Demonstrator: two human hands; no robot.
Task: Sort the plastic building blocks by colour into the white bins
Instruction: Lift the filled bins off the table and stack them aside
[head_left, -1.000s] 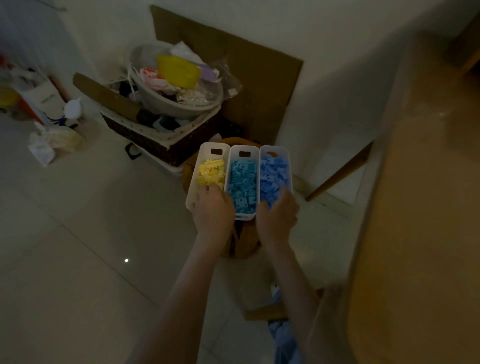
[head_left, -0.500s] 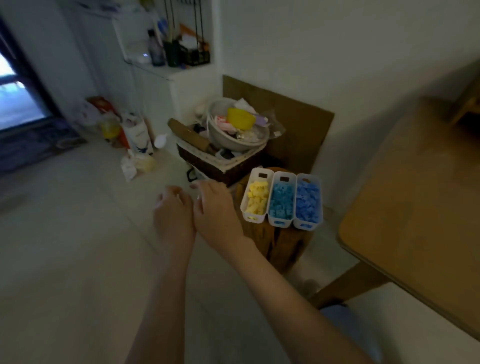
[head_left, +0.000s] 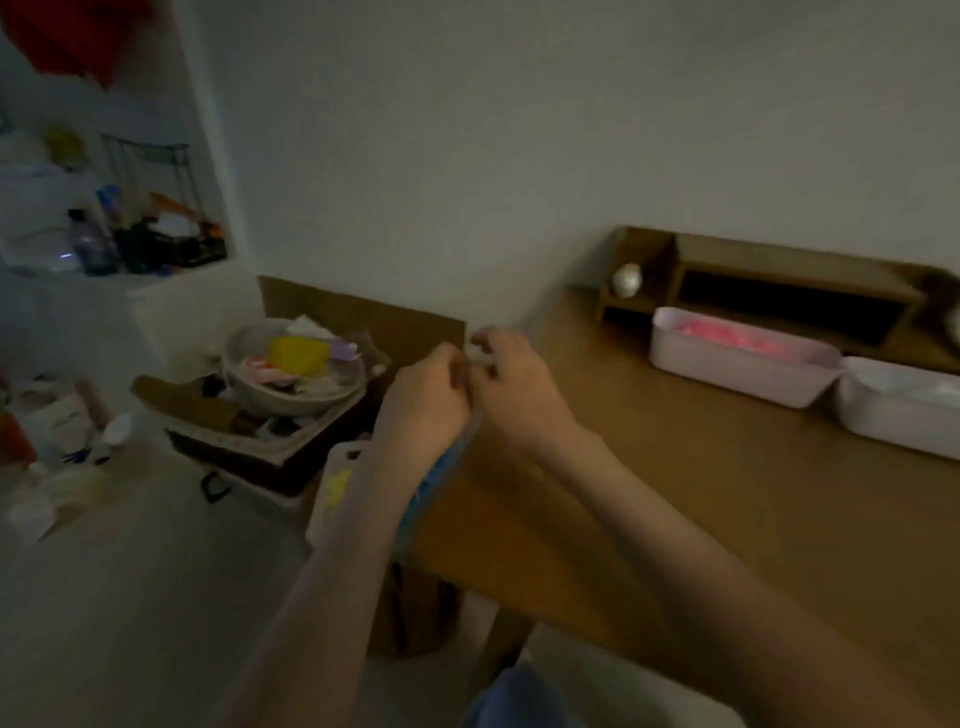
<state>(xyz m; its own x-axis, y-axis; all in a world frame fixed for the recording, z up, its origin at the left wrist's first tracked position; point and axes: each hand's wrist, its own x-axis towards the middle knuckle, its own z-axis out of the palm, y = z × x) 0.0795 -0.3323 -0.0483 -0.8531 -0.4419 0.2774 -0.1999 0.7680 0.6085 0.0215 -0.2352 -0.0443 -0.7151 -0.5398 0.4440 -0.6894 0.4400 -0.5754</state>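
Now that your view has swung from the stool bins (head_left: 337, 486) toward the bench (head_left: 727, 493), your left hand (head_left: 423, 402) and right hand (head_left: 511, 389) meet, fingers curled; I cannot tell what they hold; pink bin (head_left: 737, 364) waits.

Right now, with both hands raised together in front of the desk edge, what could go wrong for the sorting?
1. The yellow bin and the blue blocks sit on a low stool behind the left forearm; a dropped arm might knock them off.
2. The left hand and right hand pinch something tiny and blurred; it could fall to the floor.
3. The pink bin sits far back on the desk, so the reach is long.
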